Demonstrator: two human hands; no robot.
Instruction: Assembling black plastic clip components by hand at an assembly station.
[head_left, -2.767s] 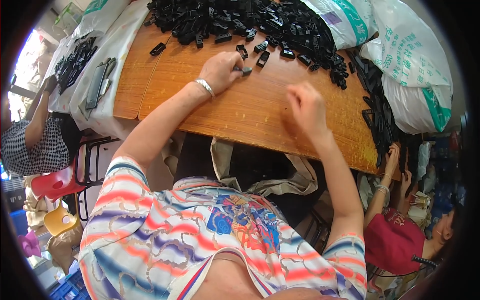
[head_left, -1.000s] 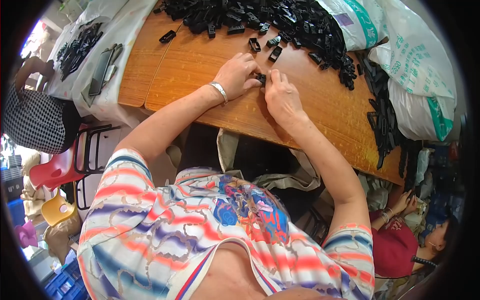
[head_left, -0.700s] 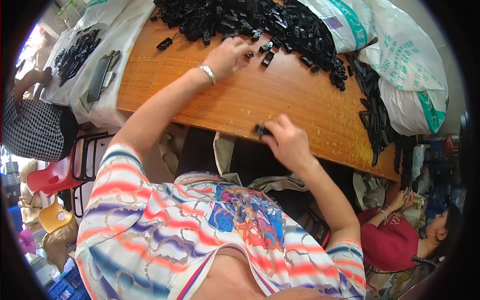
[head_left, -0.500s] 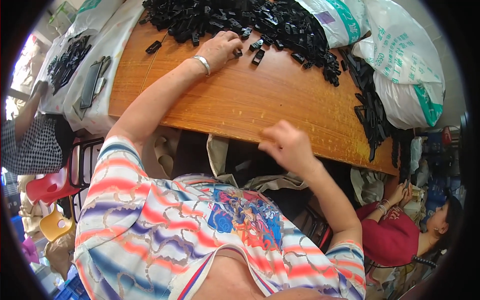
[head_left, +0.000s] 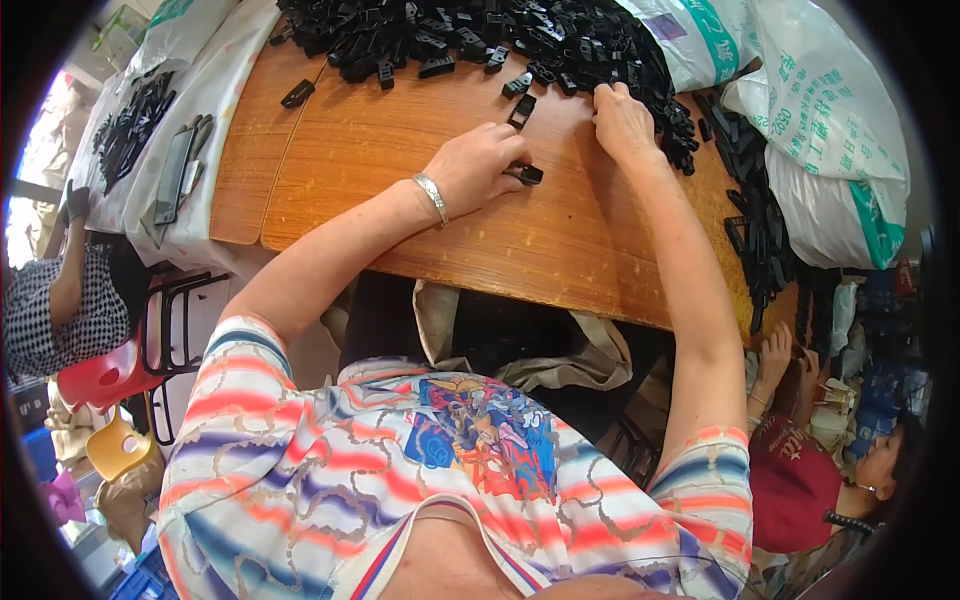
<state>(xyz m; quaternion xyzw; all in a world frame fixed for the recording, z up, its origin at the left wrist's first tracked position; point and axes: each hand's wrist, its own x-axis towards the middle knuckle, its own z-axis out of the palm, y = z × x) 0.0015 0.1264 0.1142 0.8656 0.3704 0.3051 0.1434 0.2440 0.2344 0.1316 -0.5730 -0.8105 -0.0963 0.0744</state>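
Note:
My left hand (head_left: 478, 168), with a silver bracelet at the wrist, pinches a small black plastic part (head_left: 529, 174) just over the wooden table (head_left: 400, 225). My right hand (head_left: 625, 125) reaches to the front edge of a large heap of similar black parts (head_left: 400, 35). Its fingertips are bent together there, and whatever lies between them is hidden. A loose black part (head_left: 521, 111) lies on the table between my hands and the heap.
Another loose part (head_left: 298, 94) lies at the left. Long black pieces (head_left: 755, 245) pile along the right edge beside a white plastic sack (head_left: 830, 130). A co-worker in red (head_left: 795, 480) sits at the right; a person in checks (head_left: 70, 310) is at the left.
My left hand has drawn back from the heap toward me with a black part. My right hand has gone from the table's near edge forward to the heap.

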